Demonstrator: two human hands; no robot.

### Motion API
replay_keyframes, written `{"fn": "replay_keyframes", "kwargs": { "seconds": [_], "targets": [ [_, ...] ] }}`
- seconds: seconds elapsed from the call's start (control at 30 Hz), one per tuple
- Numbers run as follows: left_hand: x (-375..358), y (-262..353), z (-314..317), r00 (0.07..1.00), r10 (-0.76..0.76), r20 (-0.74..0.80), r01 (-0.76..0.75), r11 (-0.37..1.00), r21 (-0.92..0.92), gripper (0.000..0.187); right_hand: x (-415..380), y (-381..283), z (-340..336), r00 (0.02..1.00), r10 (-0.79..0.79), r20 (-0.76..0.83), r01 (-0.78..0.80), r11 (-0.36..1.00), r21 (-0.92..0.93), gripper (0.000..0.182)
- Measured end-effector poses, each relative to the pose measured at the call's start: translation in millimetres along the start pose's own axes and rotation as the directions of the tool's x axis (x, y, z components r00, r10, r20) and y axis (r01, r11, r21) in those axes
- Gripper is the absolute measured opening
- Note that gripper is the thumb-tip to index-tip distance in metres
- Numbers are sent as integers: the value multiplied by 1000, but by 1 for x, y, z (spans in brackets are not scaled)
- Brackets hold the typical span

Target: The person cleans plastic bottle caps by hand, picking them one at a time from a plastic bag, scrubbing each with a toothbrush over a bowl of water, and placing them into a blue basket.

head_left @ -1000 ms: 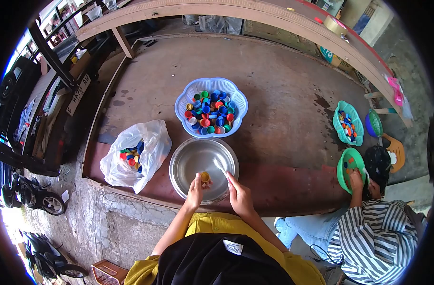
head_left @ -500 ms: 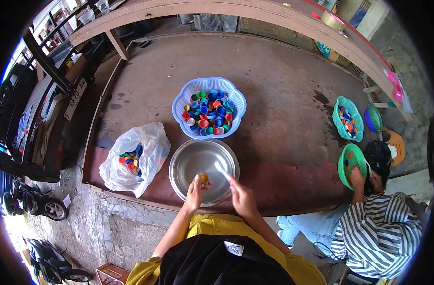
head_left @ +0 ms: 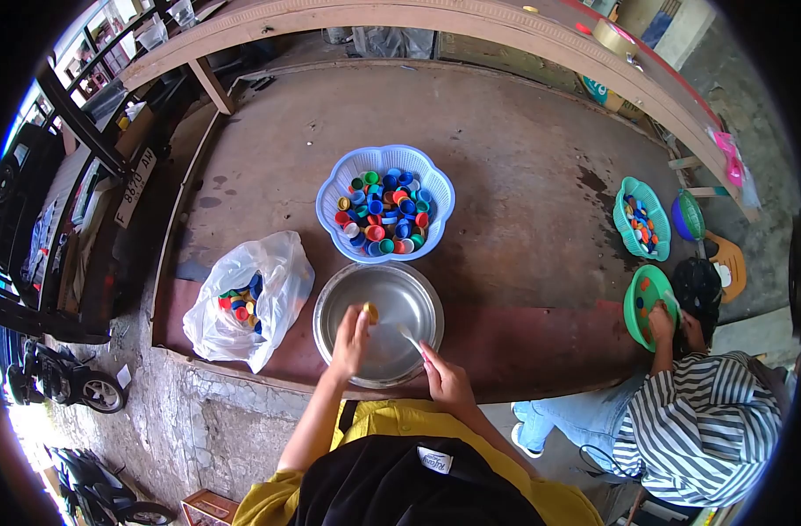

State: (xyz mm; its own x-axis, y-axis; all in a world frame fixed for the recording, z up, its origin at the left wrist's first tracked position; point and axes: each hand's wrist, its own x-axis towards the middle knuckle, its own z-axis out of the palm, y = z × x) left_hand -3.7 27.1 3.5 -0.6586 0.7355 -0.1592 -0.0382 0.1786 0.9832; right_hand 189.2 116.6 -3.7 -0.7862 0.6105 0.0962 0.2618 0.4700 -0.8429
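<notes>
Over the left half of the steel bowl [head_left: 330, 302], my left hand [head_left: 351, 342] grips a yellow cap [head_left: 370, 312] at its fingertips. My right hand [head_left: 446, 375] is closed on the handle of a pale utensil [head_left: 411, 336], whose tip points into the bowl; its exact kind is hard to make out. Just behind the bowl is a blue basket [head_left: 331, 180] full of bottle caps in several colours. To the left lies a clear plastic bag [head_left: 282, 272] with more caps inside.
A co-worker in a striped top [head_left: 703, 430] has both hands at a green basin [head_left: 633, 317] on the right. Behind it stands a turquoise basket [head_left: 626, 197] of caps, beside a black bag [head_left: 697, 287]. A wooden beam [head_left: 400, 16] crosses the table's far side.
My left hand has moved up and slightly left with the yellow cap. My right hand and the utensil have shifted slightly down, the utensil's tip now lower in the bowl.
</notes>
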Motion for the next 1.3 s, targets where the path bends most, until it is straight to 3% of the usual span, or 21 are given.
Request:
{"fn": "replay_keyframes", "kwargs": {
  "seconds": [0.1,0.17,0.23,0.27,0.37,0.4,0.57,0.63,0.77,0.9,0.97,1.03,1.17,1.23,1.3],
  "targets": [
    [63,18,-9,986,164,29,-166,983,82,34,1,-4,-6,998,-13,-55,14,1000,8,41],
    [111,41,-10,990,137,19,-136,990,-40,43,6,-11,-12,998,-23,-66,23,1000,0,40],
    [150,45,-7,1000,-23,-1,22,986,-167,57,7,-13,-17,997,-22,-71,21,1000,-15,40],
    [156,42,-2,996,34,-87,-46,989,-141,66,6,-13,-19,997,-17,-70,16,1000,-23,40],
    [131,33,3,979,152,-134,-178,961,-209,68,7,-13,-20,995,-20,-94,20,1000,-7,40],
    [120,23,-2,989,100,-107,-119,976,-183,68,4,-13,-19,995,-18,-102,18,1000,7,40],
    [32,-15,-43,972,75,-223,-103,987,-121,58,-5,-6,-11,999,32,-43,-32,999,6,40],
    [9,-35,-74,918,220,-330,-207,975,75,47,-5,-7,-10,998,25,-49,-24,1000,17,38],
    [-26,-61,-131,807,214,-550,-160,976,146,35,-4,-12,-3,996,-10,-84,12,1000,28,37],
    [-44,-54,-162,758,227,-611,-12,942,335,29,-5,-17,3,996,10,-93,-9,1000,11,38],
    [-47,-39,-170,790,201,-580,109,884,455,30,-5,-23,5,996,36,-83,-35,999,13,38],
    [-39,-48,-184,803,323,-501,47,803,594,35,-6,-23,11,995,5,-97,-5,1000,4,38],
    [-16,-70,-213,879,211,-427,143,738,659,28,-5,-30,20,991,-49,-126,47,999,-19,38],
    [-13,-72,-217,941,202,-271,78,651,755,29,-6,-34,26,988,-56,-142,53,998,-22,38],
    [-10,-76,-217,962,179,-207,37,664,747,25,-7,-38,32,988,-36,-151,33,999,-21,38]
  ]
}}
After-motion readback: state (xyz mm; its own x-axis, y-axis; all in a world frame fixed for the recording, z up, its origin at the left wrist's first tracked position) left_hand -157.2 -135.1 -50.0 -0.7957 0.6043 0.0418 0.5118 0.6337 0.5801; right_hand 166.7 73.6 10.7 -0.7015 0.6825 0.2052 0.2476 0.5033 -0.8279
